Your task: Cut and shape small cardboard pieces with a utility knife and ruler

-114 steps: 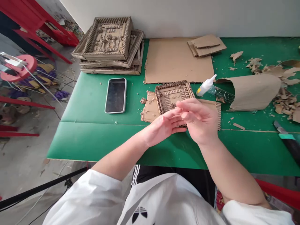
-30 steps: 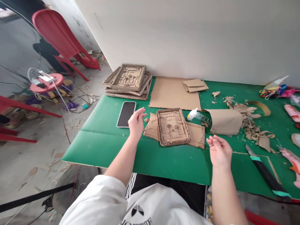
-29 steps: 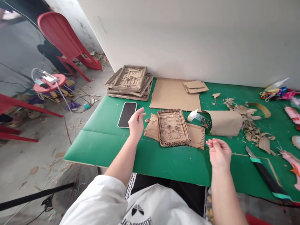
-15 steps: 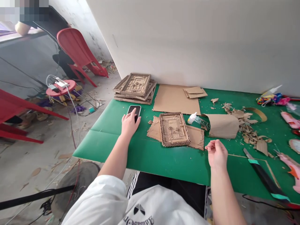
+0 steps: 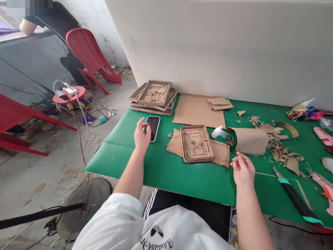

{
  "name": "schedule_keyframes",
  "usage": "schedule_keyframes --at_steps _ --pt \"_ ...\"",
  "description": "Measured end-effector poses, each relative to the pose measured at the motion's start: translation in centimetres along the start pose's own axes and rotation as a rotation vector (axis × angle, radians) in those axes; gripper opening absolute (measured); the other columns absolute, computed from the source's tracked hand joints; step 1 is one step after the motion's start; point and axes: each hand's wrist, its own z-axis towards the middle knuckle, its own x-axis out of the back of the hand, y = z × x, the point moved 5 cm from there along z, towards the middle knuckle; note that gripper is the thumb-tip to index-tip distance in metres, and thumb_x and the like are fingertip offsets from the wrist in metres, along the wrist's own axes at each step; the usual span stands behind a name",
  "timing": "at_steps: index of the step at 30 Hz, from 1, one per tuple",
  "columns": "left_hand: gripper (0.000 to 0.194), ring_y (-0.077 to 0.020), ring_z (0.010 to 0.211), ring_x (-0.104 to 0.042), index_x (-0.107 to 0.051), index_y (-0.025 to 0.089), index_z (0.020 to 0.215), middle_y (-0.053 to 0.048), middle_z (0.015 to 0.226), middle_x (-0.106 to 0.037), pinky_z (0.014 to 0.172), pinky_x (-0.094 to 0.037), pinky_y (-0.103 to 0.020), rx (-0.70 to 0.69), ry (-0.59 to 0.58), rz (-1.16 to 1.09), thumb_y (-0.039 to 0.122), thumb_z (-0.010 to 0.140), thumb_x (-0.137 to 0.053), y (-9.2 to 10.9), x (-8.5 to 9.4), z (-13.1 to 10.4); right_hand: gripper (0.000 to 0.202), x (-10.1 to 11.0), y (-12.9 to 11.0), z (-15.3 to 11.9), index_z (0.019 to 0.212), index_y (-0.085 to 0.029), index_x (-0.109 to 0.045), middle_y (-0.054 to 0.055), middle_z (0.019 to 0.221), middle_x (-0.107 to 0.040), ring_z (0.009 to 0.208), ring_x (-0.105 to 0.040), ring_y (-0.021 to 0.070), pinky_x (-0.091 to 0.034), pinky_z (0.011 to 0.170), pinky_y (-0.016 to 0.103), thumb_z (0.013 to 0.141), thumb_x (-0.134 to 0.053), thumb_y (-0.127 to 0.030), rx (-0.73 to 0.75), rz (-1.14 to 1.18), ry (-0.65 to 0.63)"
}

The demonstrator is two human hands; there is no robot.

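Note:
My left hand point(image 5: 142, 136) is at the left edge of a dark-screened phone point(image 5: 153, 128) lying on the green table. Its fingers are raised and apart, with nothing held. Over the front of the table, my right hand point(image 5: 243, 169) is turned palm up, fingers loosely bent and apart, and I see nothing in it. Between my hands, a small cardboard relief panel with a corrugated border point(image 5: 197, 144) rests on a flat cardboard strip point(image 5: 220, 152). A clear glue bottle with a white cap point(image 5: 218, 131) lies partly inside a rolled cardboard sleeve point(image 5: 252, 141).
Stacked cardboard panels point(image 5: 156, 93) stand at the back left, beside a flat cardboard sheet point(image 5: 199, 113). Cardboard scraps point(image 5: 282, 152), a utility knife point(image 5: 296, 198) and a pink glue gun point(image 5: 324, 187) lie rightward. A person works beyond a red chair point(image 5: 84, 48).
My left hand has lifted its fingers off the phone screen and drawn to its left side. My right hand's fingers have loosened and spread slightly. The view has shifted a little.

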Motion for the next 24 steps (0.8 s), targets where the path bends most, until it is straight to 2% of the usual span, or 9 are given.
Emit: schedule_keyframes --at_steps 2,6,9,16,24 --pt "0.050 -0.0180 0.094 -0.065 -0.034 0.015 0.134 -0.013 0.113 -0.058 0.085 -0.051 -0.035 -0.018 0.019 -0.086 0.024 0.085 -0.042 -0.4 0.4 0.2 0.033 0.0 0.0 0.0 0.083 -0.019 -0.070 -0.003 0.056 -0.065 0.037 -0.045 0.0033 -0.048 0.042 0.021 0.056 -0.081 -0.035 0.005 -0.002 0.000" --pt "0.063 -0.0201 0.101 -0.064 -0.027 0.019 0.140 -0.015 0.132 -0.046 0.090 -0.050 -0.039 -0.207 -0.225 -0.028 0.018 0.080 -0.045 0.2 -0.4 0.1 0.033 -0.1 -0.1 0.1 0.085 -0.019 -0.070 -0.003 0.057 -0.066 0.037 -0.045 0.0037 -0.048 0.042 0.021 0.057 -0.079 -0.034 0.015 -0.007 0.000" --pt "0.069 -0.0228 0.105 -0.063 -0.024 0.018 0.143 -0.016 0.133 -0.046 0.098 -0.045 -0.044 -0.269 -0.315 0.052 0.017 0.078 -0.047 0.7 -0.9 0.0 0.032 -0.1 -0.1 0.1 0.085 -0.019 -0.069 -0.003 0.056 -0.066 0.037 -0.045 0.0039 -0.048 0.042 0.022 0.057 -0.078 -0.033 0.018 -0.014 0.000" --pt "0.070 -0.0226 0.113 -0.058 -0.019 0.021 0.146 -0.012 0.136 -0.048 0.111 -0.030 -0.047 -0.333 -0.327 0.179 0.020 0.081 -0.046 1.4 -1.4 -0.4 0.031 -0.1 -0.1 0.0 0.085 -0.018 -0.069 -0.003 0.055 -0.065 0.037 -0.045 0.0042 -0.047 0.042 0.022 0.058 -0.077 -0.031 0.018 -0.027 0.005" --pt "0.068 -0.0215 0.121 -0.054 -0.019 0.019 0.146 -0.013 0.144 -0.041 0.112 -0.029 -0.044 -0.354 -0.297 0.221 0.023 0.083 -0.045 1.3 -1.5 -0.7 0.032 -0.2 -0.1 -0.1 0.085 -0.018 -0.069 -0.004 0.055 -0.064 0.038 -0.046 0.0039 -0.047 0.043 0.021 0.057 -0.078 -0.031 0.007 -0.027 0.005"
